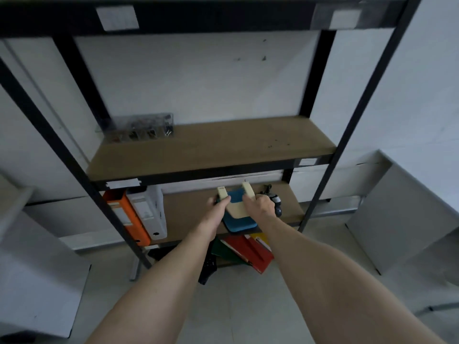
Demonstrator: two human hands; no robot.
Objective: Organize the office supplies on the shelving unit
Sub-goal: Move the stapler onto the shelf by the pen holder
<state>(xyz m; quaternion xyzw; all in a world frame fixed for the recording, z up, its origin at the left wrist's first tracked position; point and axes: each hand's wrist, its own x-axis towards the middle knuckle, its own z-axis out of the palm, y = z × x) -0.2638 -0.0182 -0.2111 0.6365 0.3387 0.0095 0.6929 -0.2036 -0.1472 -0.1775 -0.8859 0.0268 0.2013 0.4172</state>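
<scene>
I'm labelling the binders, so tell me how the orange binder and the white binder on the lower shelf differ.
The orange binder stands at the outer left end, against the black frame post; the white binder stands to its right, toward the hands. The orange one's spine is bright orange with a pale label; the white one's is white with a darker band near the top. Both stand on end, side by side, spines outward, leaning the same way.

Both of the person's arms reach to the lower shelf (pixel 188 214) of a black-framed shelving unit (pixel 320 70). The left hand (pixel 218 207) and right hand (pixel 258 206) each hold a side of a stack of beige and blue items (pixel 239 214). An orange binder (pixel 124 214) and a white binder (pixel 149 209) stand at the left. A clear organizer box (pixel 141 129) sits on the shelf above. Red, green and yellow folders (pixel 246 252) lie below.
</scene>
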